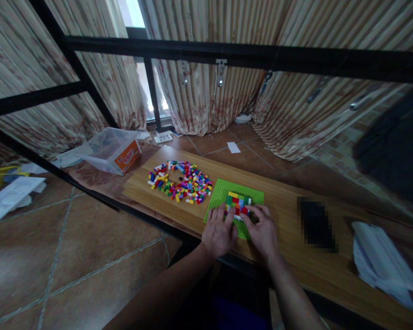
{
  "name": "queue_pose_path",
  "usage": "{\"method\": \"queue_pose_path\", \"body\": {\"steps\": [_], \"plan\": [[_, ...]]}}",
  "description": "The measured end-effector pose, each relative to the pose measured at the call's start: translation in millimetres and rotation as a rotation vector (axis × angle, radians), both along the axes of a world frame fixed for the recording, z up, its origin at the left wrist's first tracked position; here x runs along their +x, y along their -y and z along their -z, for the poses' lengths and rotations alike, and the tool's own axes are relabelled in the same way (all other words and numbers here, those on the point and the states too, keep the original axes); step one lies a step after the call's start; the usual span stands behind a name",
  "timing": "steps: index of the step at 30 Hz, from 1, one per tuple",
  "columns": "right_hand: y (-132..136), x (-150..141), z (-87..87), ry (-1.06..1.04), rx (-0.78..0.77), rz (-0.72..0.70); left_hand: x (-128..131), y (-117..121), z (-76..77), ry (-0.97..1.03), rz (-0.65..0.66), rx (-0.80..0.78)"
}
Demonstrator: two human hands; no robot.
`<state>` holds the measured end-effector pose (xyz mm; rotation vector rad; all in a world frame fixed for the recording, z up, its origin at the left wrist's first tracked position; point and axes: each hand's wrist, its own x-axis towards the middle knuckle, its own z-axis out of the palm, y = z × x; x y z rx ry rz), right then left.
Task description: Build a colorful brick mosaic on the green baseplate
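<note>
- Dim room overall; daylight enters through the window gap (151, 91) at upper left, its pane nearly washed out.
- Pale glare on the floor tiles (7, 270) at lower left.
- Deep shadow under the tabletop (285, 185).
- Loose bricks (199, 181) vivid but soft-edged.
- Wide-angle stretching toward the edges; the dark shape (395, 146) at right seems blurred.
- Coarse pixelation over a black patch (316, 224).

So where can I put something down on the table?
There's bare table between the green board and the dark blurred shape, and another patch left of the loose bricks. The green board is crowded: the left hand and right hand are at the built bricks.
</note>
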<state>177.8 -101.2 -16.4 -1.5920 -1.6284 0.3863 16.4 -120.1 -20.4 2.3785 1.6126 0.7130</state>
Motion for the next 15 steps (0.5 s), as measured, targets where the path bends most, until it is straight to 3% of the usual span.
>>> {"method": "queue_pose_path", "body": {"steps": [15], "plan": [[-11, 2, -0.9, -0.147, -0.076, 0.06, 0, 0, 1.1, 0.021, 0.004, 0.007]]}}
